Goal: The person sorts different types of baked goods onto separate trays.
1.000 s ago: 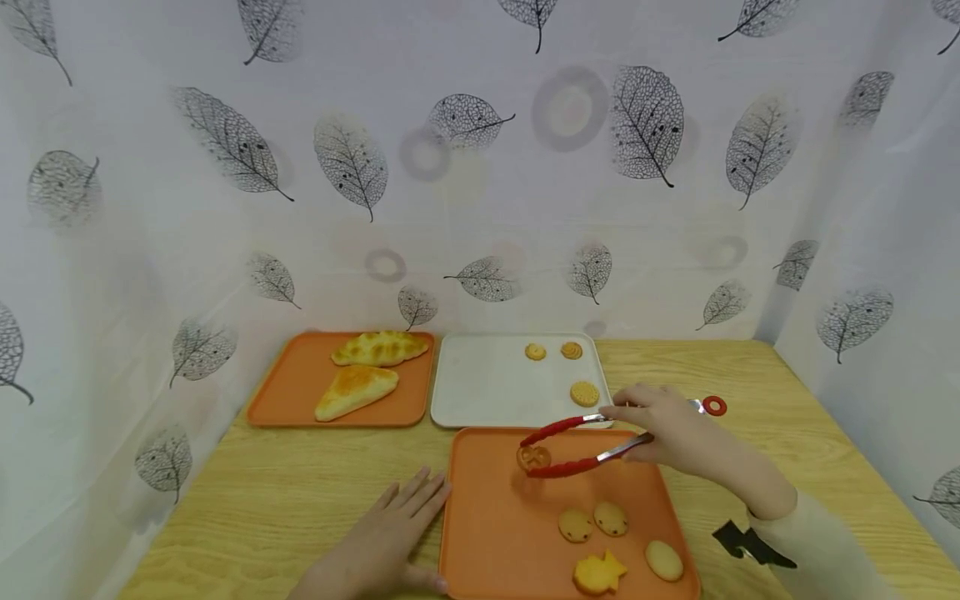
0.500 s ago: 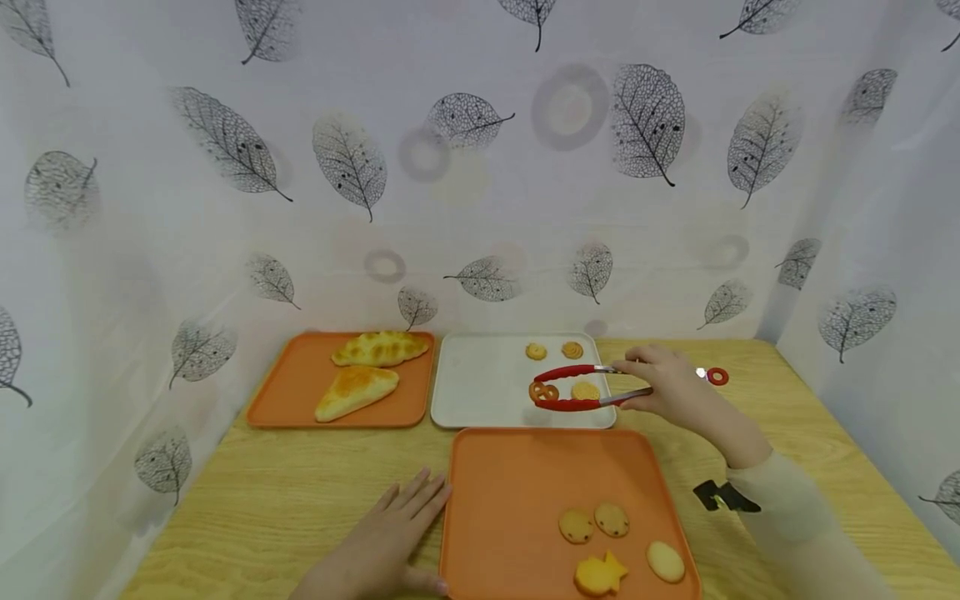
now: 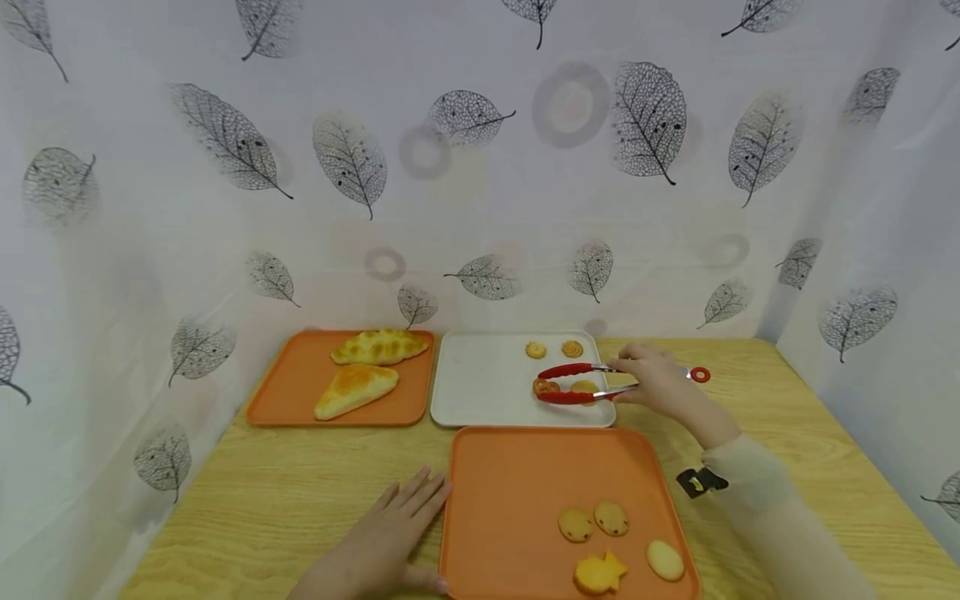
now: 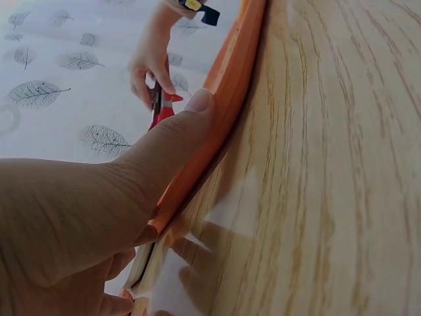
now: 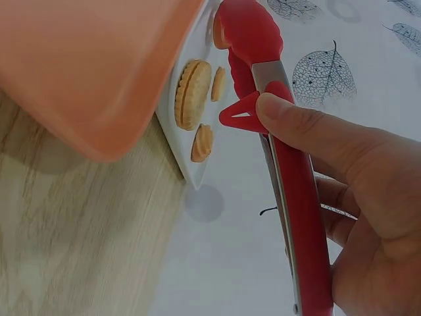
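My right hand grips a pair of tongs with red tips and metal arms. Between the tips is a small brown pretzel-shaped cookie, close over the white tray. A round sandwich cookie lies on that tray beside the tongs, partly covered by them in the head view. In the right wrist view, the thumb presses along the red handle of the tongs. My left hand lies with straight fingers at the left edge of the front orange tray; its thumb touches the rim.
Two small cookies, one plain and one swirled, sit at the white tray's back. Several cookies, including a yellow fish-shaped one, lie on the front tray. At back left, another orange tray bears two breads. A leaf-print curtain surrounds the table.
My right hand has carried the pretzel-shaped cookie in the tongs from over the front orange tray back to the white tray. The left hand has stayed in place.
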Demonstrator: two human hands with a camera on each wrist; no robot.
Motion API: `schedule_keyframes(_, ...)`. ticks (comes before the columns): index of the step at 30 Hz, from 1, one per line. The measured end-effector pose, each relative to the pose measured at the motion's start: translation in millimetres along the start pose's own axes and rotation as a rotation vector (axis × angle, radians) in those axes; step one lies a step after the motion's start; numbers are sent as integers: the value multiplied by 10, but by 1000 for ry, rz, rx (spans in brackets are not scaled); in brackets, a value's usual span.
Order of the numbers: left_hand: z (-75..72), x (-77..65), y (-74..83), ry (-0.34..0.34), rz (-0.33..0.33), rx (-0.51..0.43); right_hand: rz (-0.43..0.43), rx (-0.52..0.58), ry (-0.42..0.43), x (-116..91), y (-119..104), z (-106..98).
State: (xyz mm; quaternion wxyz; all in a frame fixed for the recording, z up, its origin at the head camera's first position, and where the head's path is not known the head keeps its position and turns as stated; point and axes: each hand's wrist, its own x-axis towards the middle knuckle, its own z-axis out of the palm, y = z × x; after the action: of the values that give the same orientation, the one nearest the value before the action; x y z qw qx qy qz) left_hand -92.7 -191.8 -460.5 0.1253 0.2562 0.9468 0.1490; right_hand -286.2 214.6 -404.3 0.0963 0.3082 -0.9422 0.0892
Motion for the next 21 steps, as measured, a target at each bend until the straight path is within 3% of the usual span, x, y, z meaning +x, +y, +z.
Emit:
schedule_keyframes(7,-40,12,-4,-23,-2,-34,33,22,-36,51,-13,67)
schedule_keyframes(12,-38,13,-17,-26,-4,-38,4,32,-5,14,17,69)
schedule_keyframes(21,5,9,-20,-17,-2,-8,-93,98,69,-303,23,-27)
